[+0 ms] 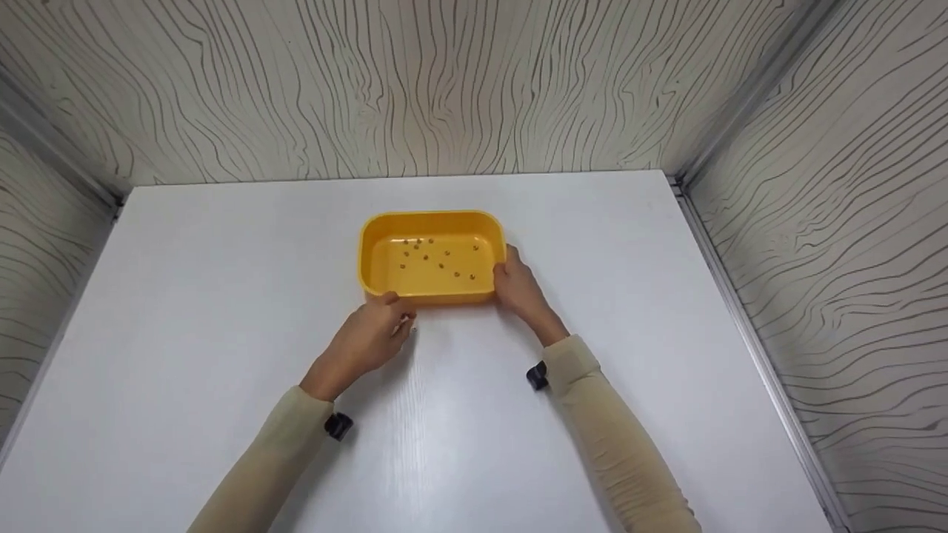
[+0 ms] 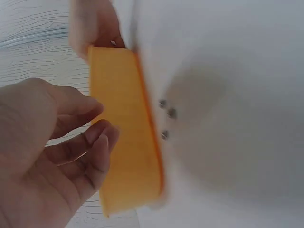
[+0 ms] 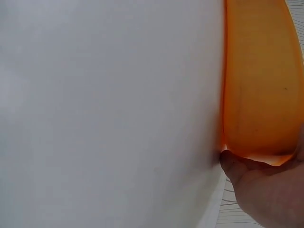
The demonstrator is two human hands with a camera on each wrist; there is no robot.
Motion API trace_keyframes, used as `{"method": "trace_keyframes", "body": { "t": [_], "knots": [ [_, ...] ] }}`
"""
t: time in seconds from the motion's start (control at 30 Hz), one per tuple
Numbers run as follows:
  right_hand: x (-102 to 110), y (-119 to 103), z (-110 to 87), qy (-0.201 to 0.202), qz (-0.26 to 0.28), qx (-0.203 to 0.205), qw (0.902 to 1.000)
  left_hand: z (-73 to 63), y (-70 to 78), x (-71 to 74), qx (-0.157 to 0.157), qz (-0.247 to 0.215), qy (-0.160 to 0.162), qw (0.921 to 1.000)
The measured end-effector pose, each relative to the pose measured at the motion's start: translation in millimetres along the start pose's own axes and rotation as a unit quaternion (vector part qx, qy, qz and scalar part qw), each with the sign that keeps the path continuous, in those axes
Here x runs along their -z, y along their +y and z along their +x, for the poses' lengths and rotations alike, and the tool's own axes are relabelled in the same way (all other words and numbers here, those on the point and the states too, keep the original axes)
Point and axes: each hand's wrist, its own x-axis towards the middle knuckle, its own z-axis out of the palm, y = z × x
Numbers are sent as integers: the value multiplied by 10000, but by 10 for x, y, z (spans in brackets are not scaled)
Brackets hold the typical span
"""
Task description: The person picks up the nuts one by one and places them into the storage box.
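Observation:
A yellow plastic box (image 1: 437, 299), open at the top, stands at the middle of the white table, with several small metal pieces (image 1: 441, 266) scattered over its floor. My right hand (image 1: 522, 289) grips the box's right end near the front corner; in the right wrist view the thumb (image 3: 237, 166) lies along the lower edge of the yellow wall (image 3: 263, 85). By the front left corner is my left hand (image 1: 370, 333), fingers loosely bent with nothing visible between them. The left wrist view shows three small metal pieces (image 2: 171, 113) on the table, beside the box's front wall (image 2: 121, 128).
The white table (image 1: 185, 296) reaches back to a wood-grain patterned wall (image 1: 415, 89). Similar panels (image 1: 874, 222) rise at the sides, with metal rails along the table's edges. A small black device (image 1: 338, 426) sits at each wrist.

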Motion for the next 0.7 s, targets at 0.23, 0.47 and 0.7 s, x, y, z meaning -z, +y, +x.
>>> {"method": "trace_keyframes", "body": {
  "t": [0.23,0.47,0.7],
  "knots": [
    [-5,1,-14,11,85,-7,10000,-130,-166,-195,-637,896,239,9937],
    [-7,-18,-6,39,-27,14,10000,-166,-195,-290,-1042,1494,431,9823],
    [1,-16,6,42,-91,6,9999,-193,-177,-359,-1562,2671,595,9491]
  ]
}}
